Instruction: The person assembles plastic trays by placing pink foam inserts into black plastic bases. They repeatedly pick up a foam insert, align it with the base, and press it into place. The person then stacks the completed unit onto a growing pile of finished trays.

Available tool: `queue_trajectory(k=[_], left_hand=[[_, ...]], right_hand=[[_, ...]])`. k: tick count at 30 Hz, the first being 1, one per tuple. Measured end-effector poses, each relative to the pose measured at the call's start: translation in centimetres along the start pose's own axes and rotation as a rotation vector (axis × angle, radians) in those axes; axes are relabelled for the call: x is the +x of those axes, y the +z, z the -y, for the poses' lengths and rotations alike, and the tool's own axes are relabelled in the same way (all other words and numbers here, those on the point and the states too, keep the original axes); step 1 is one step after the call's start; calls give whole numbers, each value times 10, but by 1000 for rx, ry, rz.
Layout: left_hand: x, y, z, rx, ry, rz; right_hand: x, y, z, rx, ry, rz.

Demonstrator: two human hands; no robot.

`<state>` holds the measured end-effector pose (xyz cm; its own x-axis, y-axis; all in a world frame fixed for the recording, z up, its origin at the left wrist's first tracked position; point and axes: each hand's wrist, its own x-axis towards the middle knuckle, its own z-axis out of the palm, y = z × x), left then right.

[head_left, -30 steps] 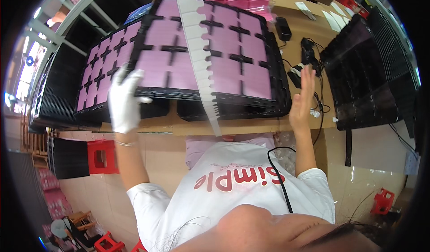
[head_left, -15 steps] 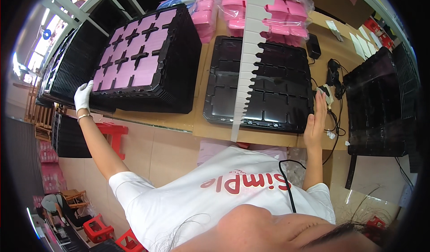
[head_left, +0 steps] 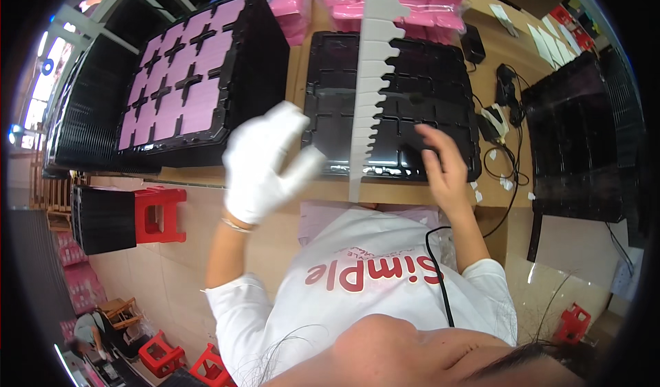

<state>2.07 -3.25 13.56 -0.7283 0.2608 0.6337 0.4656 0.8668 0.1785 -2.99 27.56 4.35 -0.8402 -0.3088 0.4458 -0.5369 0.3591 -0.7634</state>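
My left hand (head_left: 265, 163), in a white glove and smeared by motion, is raised in front of the table between two black tray piles. Its thumb stands apart from the fingers, and nothing shows in it. My bare right hand (head_left: 447, 170) has its fingers stretched out over the front right part of a shiny black compartment tray (head_left: 430, 105). Whether it touches the tray I cannot tell. A white strip with a notched right edge (head_left: 366, 105) crosses the view over this tray. To the left stands a tall stack of black trays (head_left: 265, 64), its top cells filled with pink sheets (head_left: 185, 74).
Bagged pink packs (head_left: 337, 12) lie at the table's back. More black trays stand at the far left (head_left: 82, 105) and right (head_left: 574, 136). Black cables (head_left: 512, 153) and a black adapter box (head_left: 473, 43) lie right of the middle tray. A red stool (head_left: 161, 215) is below left.
My left hand has left the pink-filled stack's front left corner and swung right. My right hand has moved left from the tray's right edge to over its front. The view has shifted slightly.
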Motion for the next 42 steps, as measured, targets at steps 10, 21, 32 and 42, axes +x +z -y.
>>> queue_trajectory(k=[10,21,32,42], left_hand=[[-13,82,-49,-1012,-1125,61],[-30,71,-30,-680,-934,-123],[-98,78,-22,-644,-1168,-250],[-92,88,-10,-671,-1156,-214]], right_hand=[[-9,75,26,561,446,182],[-8,75,30,259,-222,45],[193,93,-51,247,-33,430],[283,156,-101,-569,117,438]])
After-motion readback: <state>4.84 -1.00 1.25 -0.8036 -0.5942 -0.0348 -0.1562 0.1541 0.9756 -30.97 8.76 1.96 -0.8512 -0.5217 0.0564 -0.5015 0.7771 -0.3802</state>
